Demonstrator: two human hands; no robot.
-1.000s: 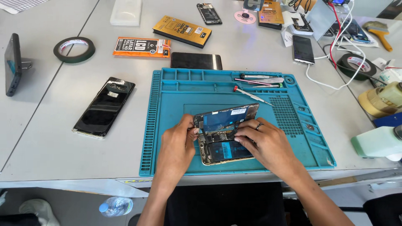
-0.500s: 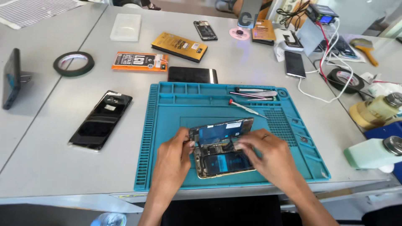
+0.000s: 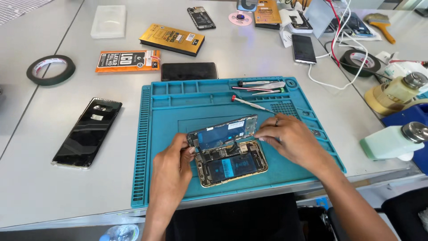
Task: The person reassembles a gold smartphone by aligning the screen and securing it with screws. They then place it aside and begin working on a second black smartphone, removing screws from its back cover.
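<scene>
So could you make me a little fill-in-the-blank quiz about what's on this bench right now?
1. The opened phone lies on a ____ work mat.
2. The left hand and right hand hold up the phone's lifted ____.
3. The screwdriver on the mat has a ____ tip on its handle.
4. The roll of tape at far left is ____.

Missing words: blue; screen; red; black
</scene>
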